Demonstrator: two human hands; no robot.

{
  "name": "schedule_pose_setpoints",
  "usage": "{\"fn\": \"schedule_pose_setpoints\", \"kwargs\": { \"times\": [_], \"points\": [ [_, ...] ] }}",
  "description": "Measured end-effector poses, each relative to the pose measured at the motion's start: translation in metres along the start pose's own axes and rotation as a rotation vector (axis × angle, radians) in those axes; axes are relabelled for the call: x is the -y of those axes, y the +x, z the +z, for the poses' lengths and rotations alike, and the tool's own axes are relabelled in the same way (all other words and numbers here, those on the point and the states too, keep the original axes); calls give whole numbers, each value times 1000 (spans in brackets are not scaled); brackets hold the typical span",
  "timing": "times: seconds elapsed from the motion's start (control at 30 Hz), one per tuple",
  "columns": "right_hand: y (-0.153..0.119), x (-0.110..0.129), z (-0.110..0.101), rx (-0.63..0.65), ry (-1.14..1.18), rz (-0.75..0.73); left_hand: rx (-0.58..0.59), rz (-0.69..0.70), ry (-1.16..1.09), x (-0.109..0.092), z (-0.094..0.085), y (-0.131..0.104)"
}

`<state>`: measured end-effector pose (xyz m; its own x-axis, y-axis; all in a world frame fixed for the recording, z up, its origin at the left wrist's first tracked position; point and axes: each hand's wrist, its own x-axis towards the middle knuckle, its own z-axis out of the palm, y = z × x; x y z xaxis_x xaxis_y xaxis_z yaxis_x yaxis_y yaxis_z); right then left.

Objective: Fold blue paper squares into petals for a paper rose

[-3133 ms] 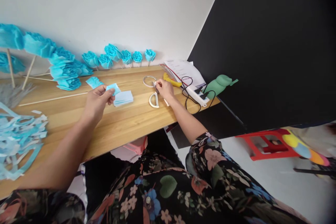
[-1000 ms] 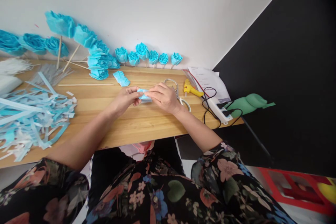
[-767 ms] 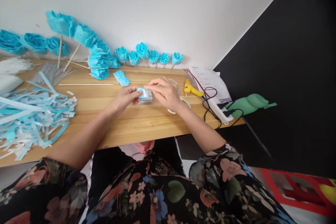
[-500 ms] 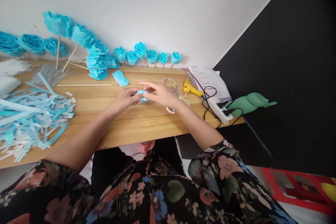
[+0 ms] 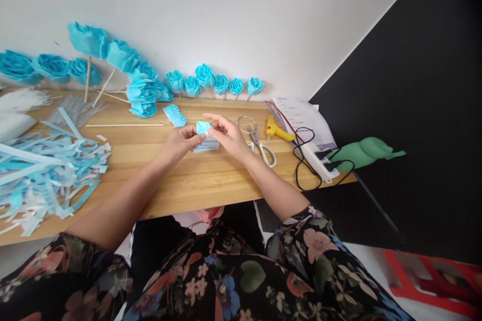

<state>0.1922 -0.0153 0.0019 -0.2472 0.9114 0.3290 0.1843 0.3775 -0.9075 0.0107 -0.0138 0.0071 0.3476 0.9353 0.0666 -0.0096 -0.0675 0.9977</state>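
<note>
A small piece of blue crepe paper (image 5: 203, 126) is pinched between my two hands over the table. My left hand (image 5: 184, 140) grips its left side with thumb and bent fingers. At its right edge, my right hand (image 5: 226, 135) pinches with the thumb while the index finger stretches out above. Just below the fingers lies a small stack of pale blue paper (image 5: 207, 146), partly covered by my left hand. Behind my left hand is a ruffled blue paper strip (image 5: 175, 115). Scissors (image 5: 259, 145) rest right of my right hand, beside a ring-shaped roll (image 5: 247, 124).
Blue paper roses on sticks (image 5: 205, 76) line the wall. Paper scraps (image 5: 48, 170) heap at the left, near a thin stick (image 5: 124, 125). A yellow glue gun (image 5: 277, 129), papers (image 5: 307, 118) and a power strip (image 5: 318, 160) with black cables occupy the right end.
The paper piece has been lifted and turned more upright, showing its face. My right hand has shifted slightly, uncovering more of the scissors; the stack below now shows. The view has moved slightly.
</note>
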Motion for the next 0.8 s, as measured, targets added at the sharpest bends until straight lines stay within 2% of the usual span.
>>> {"fn": "schedule_pose_setpoints", "kwargs": {
  "times": [0.13, 0.27, 0.5, 0.67, 0.73, 0.8],
  "points": [
    [-3, -2, -2, -17, 11, 19, -78, -7, -63, 2, -2, 2],
    [-4, -1, -7, -8, 24, 12, -83, -10, -73, 1, -2, 2],
    [-4, -8, -5, 7, 76, 45, -41, 10, 43, -4, 0, -2],
    [-7, -8, 2, -8, 72, -14, -59, 42, 161, -1, -1, 0],
    [-5, -5, -3, -29, 38, -21, -95, 40, 147, 1, -2, 2],
    [-3, -1, -18, -82, -49, -17, -131, 24, 90, 2, -2, 3]
  ]
}}
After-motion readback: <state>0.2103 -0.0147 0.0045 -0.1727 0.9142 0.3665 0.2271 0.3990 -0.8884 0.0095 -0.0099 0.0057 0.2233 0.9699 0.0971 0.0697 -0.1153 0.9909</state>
